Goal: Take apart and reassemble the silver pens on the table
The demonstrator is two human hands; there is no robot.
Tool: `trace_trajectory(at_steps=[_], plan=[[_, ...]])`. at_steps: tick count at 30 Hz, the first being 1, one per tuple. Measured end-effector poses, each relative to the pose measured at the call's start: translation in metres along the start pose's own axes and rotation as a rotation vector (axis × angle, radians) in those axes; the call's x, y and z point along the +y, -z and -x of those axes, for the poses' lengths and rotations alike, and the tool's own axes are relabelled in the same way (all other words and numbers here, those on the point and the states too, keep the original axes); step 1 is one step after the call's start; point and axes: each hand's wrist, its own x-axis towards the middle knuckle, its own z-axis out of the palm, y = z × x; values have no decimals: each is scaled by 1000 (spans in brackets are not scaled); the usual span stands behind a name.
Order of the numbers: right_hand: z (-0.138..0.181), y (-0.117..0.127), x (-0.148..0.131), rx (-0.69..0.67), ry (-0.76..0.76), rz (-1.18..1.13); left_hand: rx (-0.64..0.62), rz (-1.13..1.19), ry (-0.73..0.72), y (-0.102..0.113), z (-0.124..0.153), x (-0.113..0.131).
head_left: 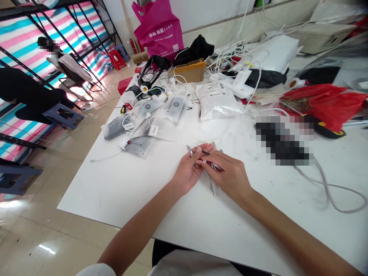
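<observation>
As we sit at the table (138, 191) on the near side of the white parcel (212, 109), our left hand (186, 172) lies palm up, its thumb pressing a silver piece (190, 150) against the fingers, while our right hand (230, 172) pinches a small white-ended piece (204, 161) between thumb and forefinger. The silver piece's long axis slants, its narrow end pointing away from us and past the parcel's left side. A thin dark rod (205, 152) seems to bridge our hands, though fingers cover its ends; its long axis runs mostly crosswise, dipping rightward. Clear, shiny pieces (213, 186) show beneath our right hand, nearer us than the parcel.

On the parcel, a shipping label (217, 89) carries print too small for us to read. Left of it, frosted pouches (174, 109) bear dark lettering and a round emblem, and we see a white sticker (153, 130) among them. Behind the parcel, leftward, a magenta bag (161, 28) shows white Chinese characters and a QR code (176, 47).
</observation>
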Motion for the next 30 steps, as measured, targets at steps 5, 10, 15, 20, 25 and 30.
trace_trajectory(at_steps=[5, 10, 15, 20, 25, 30], plan=[[3, -3, 0, 52, 0, 12, 16, 13, 28, 0, 0, -3], [7, -6, 5, 42, -6, -37, 44, 50, 62, -2, -1, -4], [10, -9, 10, 55, -26, -69, 43, 58, 63, -2, -1, -5], [10, -11, 8, 81, -22, -106, 34, 64, 70, -2, -1, -6], [0, 7, 0, 27, -151, -173, 74, 90, -16, 2, -5, -1], [-20, 31, 1, 6, -550, -494, 113, 133, -95, 11, -10, 16]])
